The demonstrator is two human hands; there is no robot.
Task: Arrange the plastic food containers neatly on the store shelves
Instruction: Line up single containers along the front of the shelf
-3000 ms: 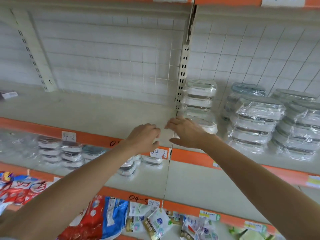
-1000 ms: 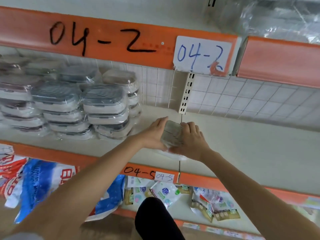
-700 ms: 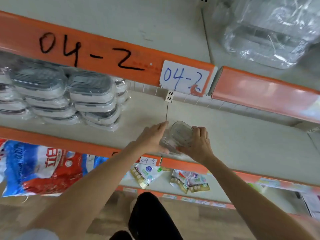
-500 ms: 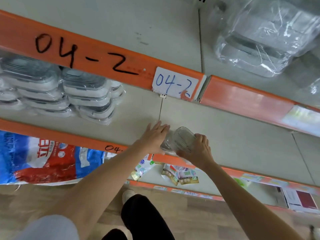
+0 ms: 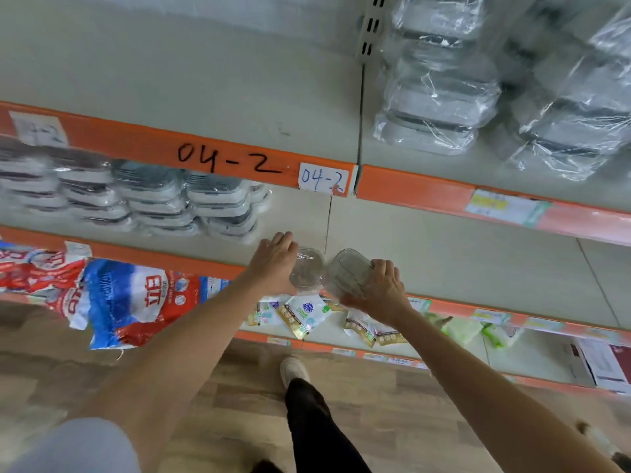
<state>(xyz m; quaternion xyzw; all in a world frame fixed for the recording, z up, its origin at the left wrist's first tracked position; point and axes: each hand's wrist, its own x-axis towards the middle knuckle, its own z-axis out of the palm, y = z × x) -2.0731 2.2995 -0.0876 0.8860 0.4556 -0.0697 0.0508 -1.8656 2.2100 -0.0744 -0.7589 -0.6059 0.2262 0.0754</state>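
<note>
Left hand (image 5: 273, 259) covers the near side of a clear container (image 5: 307, 271); its fingertips are out of sight behind it. Right hand (image 5: 382, 290) hides the base of a second clear container (image 5: 348, 273); whether either piece is lid or tub cannot be told. Wrapped container stacks (image 5: 136, 199) on the middle shelf are motion-blurred, cut by the left edge, tops hidden behind the orange shelf rail (image 5: 222, 158). Upper wrapped stacks (image 5: 580, 107) run off the right and top edges. Price tag (image 5: 505, 206) print is unreadable. Packets (image 5: 304, 315) on the lower shelf are partly hidden by both forearms.

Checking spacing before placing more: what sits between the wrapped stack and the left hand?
Head view: only bare shelf between the wrapped stack and the left hand.
</note>
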